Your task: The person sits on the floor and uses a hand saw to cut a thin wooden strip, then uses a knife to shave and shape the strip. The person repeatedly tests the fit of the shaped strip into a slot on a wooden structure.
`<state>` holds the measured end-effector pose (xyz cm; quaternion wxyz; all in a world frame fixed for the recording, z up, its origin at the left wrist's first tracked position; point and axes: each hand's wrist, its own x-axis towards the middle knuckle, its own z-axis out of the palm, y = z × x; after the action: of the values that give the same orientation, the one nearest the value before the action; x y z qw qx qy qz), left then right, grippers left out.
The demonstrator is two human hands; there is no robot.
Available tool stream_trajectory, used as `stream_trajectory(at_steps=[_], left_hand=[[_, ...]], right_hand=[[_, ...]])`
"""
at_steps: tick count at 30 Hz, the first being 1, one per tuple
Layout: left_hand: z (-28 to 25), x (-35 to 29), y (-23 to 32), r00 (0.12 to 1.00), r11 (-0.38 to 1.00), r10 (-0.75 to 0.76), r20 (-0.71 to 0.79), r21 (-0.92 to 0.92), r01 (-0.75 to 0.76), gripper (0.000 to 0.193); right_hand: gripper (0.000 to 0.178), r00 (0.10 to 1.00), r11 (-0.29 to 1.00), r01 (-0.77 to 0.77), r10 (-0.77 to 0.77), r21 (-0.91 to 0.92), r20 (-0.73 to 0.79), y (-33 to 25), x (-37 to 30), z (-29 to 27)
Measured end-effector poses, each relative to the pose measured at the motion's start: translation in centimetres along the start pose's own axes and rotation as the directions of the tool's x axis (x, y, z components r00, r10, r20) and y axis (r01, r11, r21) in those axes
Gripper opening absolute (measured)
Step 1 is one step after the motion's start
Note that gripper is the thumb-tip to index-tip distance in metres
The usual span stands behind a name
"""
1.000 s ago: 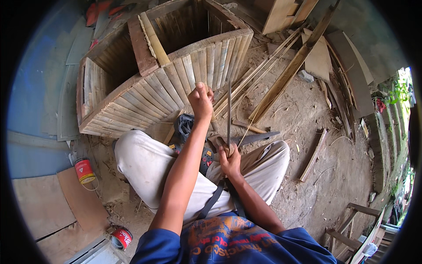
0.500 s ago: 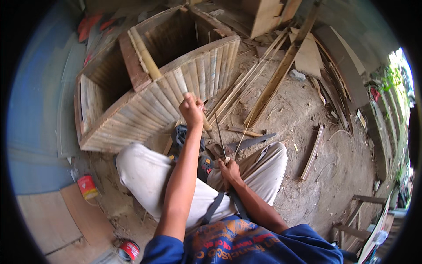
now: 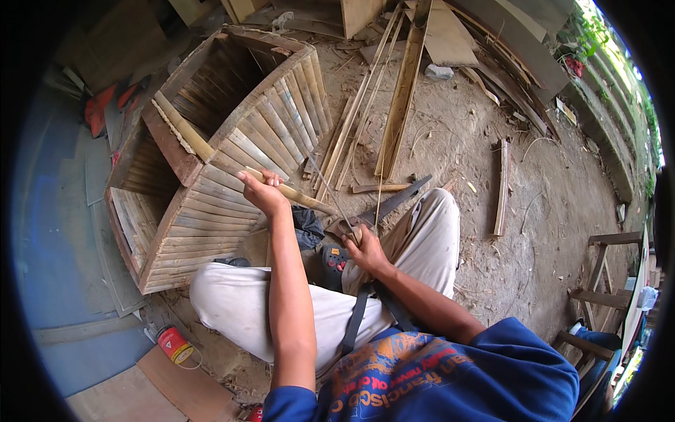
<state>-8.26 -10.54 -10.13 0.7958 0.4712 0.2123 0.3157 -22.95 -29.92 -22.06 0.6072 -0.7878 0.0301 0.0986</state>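
Your left hand [image 3: 266, 193] curls round the far end of the bamboo stick [image 3: 306, 200], before the slatted box [image 3: 211, 205]; the stick looks light, stiff and perhaps slippery, so hold it there, clear of the thin blade [image 3: 325, 183] your right hand [image 3: 367, 252] grips at its near end

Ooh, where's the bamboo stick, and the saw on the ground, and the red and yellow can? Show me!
Bamboo stick [image 3: 307, 200]: head view, on its bare shaft.
Saw [image 3: 399, 201]: head view, on its dark blade.
Red and yellow can [image 3: 173, 342]: head view, on its side wall.
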Motion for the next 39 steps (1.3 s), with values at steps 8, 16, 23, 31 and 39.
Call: stream_trajectory(at_steps=[8,16,23,31,39], left_hand=[[0.3,-1.2,3.8,0.98,0.968,-0.165,-0.107,-0.207,0.14,0.073],[1.9,-2.5,11.0,0.998,0.907,0.04,0.055,-0.422,-0.013,0.073],[0.8,-2.3,14.8,1.0,0.745,0.0,0.001,-0.667,0.001,0.068],[-1.4,-8.0,12.8,0.944,0.644,0.075,0.321,-0.739,0.2,0.054],[-8.5,-17.9,12.2,0.801,0.712,0.112,0.588,-0.61,0.348,0.033]], right_hand=[[0.037,0.985,0.964,-0.173,0.172,-0.203,-0.025,0.0,-0.1,-0.5],[0.034,0.922,0.977,-0.208,0.179,-0.049,-0.344,0.6,2.3,-2.9],[0.035,0.896,0.881,-0.14,0.307,0.452,-0.321,-0.8,4.8,-4.1],[0.04,0.889,0.363,0.201,0.322,0.91,-0.325,-13.9,5.5,-6.4],[0.036,0.847,0.466,0.279,0.292,0.84,-0.444,-16.3,5.1,-10.6]])
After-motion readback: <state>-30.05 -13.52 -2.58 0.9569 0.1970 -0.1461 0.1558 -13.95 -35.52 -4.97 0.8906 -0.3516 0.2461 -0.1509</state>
